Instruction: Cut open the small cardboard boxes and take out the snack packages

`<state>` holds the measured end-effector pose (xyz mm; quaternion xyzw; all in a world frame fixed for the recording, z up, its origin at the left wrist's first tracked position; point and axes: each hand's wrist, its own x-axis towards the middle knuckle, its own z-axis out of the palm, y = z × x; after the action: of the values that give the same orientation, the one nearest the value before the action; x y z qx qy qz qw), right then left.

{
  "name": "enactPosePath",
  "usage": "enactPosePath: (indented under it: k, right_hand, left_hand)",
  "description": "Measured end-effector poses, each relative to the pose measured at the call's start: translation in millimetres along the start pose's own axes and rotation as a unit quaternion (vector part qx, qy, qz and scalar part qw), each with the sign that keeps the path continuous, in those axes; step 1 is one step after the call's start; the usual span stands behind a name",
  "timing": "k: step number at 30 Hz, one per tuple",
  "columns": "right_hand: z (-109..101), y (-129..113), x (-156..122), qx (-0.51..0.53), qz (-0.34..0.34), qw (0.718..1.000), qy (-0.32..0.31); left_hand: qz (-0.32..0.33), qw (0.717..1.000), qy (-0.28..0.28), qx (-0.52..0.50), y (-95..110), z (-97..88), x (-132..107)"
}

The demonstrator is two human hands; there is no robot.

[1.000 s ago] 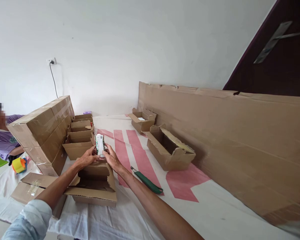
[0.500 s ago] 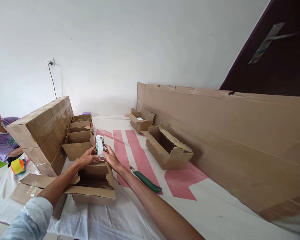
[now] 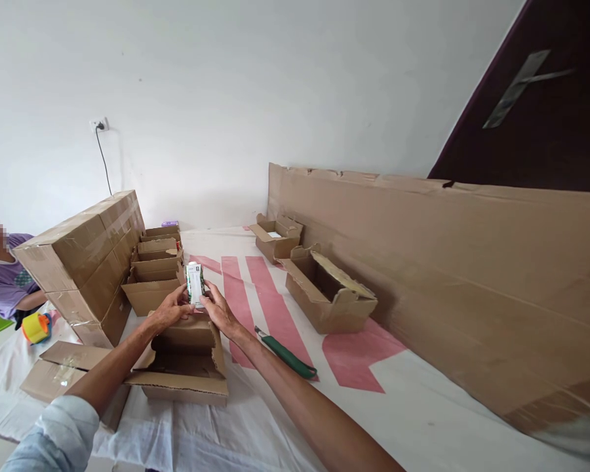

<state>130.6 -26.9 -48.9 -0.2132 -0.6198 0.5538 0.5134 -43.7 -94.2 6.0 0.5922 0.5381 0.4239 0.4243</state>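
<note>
A small white carton (image 3: 195, 283) with green patterned edges is held upright between my two hands. My left hand (image 3: 172, 309) grips its lower left side. On the right side, the fingers and thumb of my right hand (image 3: 218, 309) close around the lower part. Just below and nearer to me stands an open cardboard box (image 3: 185, 393), its flaps folded outward; the part of its inside that shows is bare cardboard. The carton is above this box's far edge. A green-handled knife (image 3: 289, 357) lies on the cloth to the right of my right forearm.
Several open boxes (image 3: 150, 288) line up beside a stack of taped boxes (image 3: 88, 262) at left. Two open boxes (image 3: 332, 305) stand near a tall cardboard panel (image 3: 423, 255) on the right. A flattened-looking box (image 3: 54, 373) and yellow tape roll (image 3: 33, 328) lie left, near a person in purple (image 3: 2, 282).
Both hands keep hold of the carton, which has barely moved. The view has shifted very slightly.
</note>
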Motion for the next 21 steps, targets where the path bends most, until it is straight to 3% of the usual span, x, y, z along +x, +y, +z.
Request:
enactPosePath:
  k: [4, 9, 13, 17, 21]
  right_hand:
    - [0.3, -17.3, -5.9, 0.001, -0.022, 1.0, -0.004]
    - [0.1, -45.5, -20.0, 0.009, -0.07, 0.997, -0.009]
    - [0.8, -62.4, -34.6, 0.051, -0.079, 0.996, -0.012]
    - [-1.9, -67.5, -51.2, 0.064, -0.068, 0.995, -0.017]
    - [-13.5, -60.5, -58.0, 0.077, -0.059, 0.994, 0.044]
  left_hand:
    - [0.026, 1.0, 0.005, -0.008, 6.7, 0.1, -3.1]
    - [0.123, 0.992, 0.003, -0.015, 29.0, 7.8, -13.7]
    - [0.155, 0.981, 0.034, 0.114, 54.3, 19.6, -33.4]
    - [0.184, 0.942, 0.019, 0.28, 75.5, 27.7, -54.0]
    - [0.168, 0.908, 0.03, 0.382, 82.0, 4.3, -56.5]
